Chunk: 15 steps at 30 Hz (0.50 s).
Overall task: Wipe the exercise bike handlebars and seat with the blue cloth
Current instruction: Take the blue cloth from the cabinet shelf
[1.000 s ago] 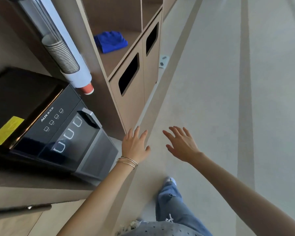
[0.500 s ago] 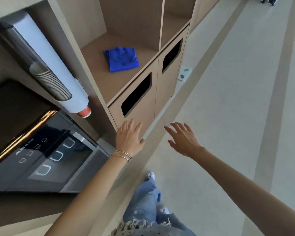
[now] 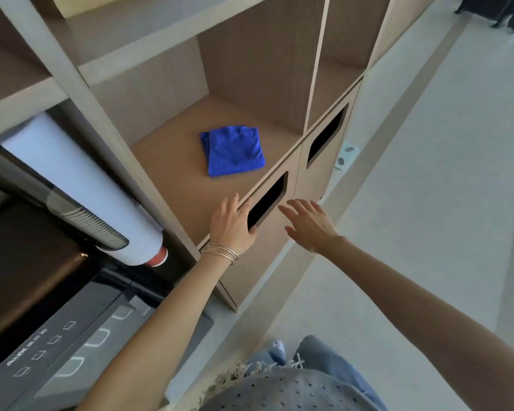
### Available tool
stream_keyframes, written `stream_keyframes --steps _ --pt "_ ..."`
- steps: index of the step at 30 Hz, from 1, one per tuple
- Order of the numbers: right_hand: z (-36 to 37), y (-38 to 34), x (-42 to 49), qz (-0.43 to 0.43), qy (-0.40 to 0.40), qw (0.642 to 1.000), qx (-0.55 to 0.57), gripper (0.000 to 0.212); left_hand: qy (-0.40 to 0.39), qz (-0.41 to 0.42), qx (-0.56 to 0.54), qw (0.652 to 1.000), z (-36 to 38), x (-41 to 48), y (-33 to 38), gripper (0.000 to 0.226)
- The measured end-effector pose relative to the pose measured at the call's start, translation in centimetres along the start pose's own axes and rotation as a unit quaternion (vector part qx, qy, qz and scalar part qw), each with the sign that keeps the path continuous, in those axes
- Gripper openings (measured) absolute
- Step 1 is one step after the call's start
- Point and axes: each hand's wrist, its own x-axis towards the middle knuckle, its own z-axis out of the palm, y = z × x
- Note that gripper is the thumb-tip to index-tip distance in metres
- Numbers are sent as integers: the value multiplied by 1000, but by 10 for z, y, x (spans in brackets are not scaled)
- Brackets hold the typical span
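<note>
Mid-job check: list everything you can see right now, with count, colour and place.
blue cloth: one, blue, folded on the open shelf
shelf unit: one, light brown, straight ahead
slotted doors: two, light brown, below that shelf
cup dispenser: one, white, left of the shelf
drinks machine: one, black, lower left
floor: one, pale grey, right side
bracelets: several, silvery, left wrist
left hand: one, open, at the shelf's front edge
right hand: one, open, before the nearer door
</note>
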Motion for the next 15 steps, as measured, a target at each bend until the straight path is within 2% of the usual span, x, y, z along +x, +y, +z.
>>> stream_keyframes --steps 5,15 --pt "-5 20 50 -25 4 1000 1 50 -9 -38 -9 999 6 40 -10 66" --pt "-16 78 126 -87 8 996 -33 50 13 -40 25 999 -3 126 -39 64"
